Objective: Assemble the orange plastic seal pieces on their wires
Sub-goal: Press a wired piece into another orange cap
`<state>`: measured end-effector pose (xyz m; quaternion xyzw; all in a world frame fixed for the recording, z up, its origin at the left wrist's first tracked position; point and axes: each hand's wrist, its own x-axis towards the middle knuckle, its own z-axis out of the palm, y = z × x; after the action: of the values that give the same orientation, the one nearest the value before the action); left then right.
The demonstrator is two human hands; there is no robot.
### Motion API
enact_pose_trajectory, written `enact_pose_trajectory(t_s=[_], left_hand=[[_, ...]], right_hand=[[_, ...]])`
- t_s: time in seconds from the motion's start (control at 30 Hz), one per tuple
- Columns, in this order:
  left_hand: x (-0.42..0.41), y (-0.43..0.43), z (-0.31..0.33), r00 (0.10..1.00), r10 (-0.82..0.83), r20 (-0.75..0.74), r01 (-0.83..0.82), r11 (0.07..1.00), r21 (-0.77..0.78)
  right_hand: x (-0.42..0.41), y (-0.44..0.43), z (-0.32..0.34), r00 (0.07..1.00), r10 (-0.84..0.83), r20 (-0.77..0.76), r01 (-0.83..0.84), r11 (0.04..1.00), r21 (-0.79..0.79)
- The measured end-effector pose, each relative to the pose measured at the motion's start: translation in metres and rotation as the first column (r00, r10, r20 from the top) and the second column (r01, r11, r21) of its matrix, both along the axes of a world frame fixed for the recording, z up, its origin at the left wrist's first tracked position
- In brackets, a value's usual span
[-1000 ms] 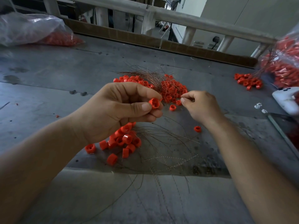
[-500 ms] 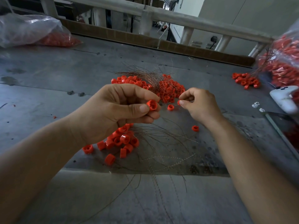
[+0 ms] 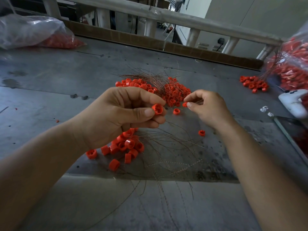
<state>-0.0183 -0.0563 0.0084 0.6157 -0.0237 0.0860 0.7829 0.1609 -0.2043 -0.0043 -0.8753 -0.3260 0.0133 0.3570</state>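
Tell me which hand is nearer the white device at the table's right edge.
Right. The right hand, pinching a small orange piece, is left of the white device; the left hand, holding an orange ring, is farther left.

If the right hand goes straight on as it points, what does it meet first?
Probably the cap pinched by the left hand; the right hand aims its small piece at it. Depth is unclear.
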Motion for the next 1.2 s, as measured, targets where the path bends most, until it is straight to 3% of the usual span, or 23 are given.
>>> enact_pose_trajectory(t_s=[0.17,0.4,0.63,0.83,1.03,1.2], left_hand=[[0.000,0.000,0.000,1.000,-0.012,0.006,0.012,1.000,0.010],[0.000,0.001,0.000,1.000,-0.014,-0.002,0.014,1.000,0.014],[0.001,0.001,0.000,1.000,-0.005,-0.011,0.005,1.000,0.023],[0.001,0.001,0.001,0.999,0.030,-0.037,-0.029,0.999,0.026],[0.003,-0.001,0.000,0.992,0.111,-0.056,-0.109,0.993,0.047],[0.004,-0.002,0.001,0.982,0.186,-0.041,-0.185,0.982,0.030]], right_hand=[[0.000,0.000,0.004,0.992,0.001,-0.125,0.012,0.994,0.106],[-0.001,-0.002,0.005,0.988,0.016,-0.156,0.007,0.989,0.145],[-0.016,-0.001,0.015,0.971,0.164,-0.176,-0.112,0.956,0.272],[-0.042,0.001,0.028,0.854,0.395,-0.338,-0.215,0.860,0.463],[-0.053,0.003,0.029,0.778,0.524,-0.346,-0.293,0.790,0.539],[-0.062,0.007,0.026,0.786,0.561,-0.260,-0.358,0.755,0.549]])
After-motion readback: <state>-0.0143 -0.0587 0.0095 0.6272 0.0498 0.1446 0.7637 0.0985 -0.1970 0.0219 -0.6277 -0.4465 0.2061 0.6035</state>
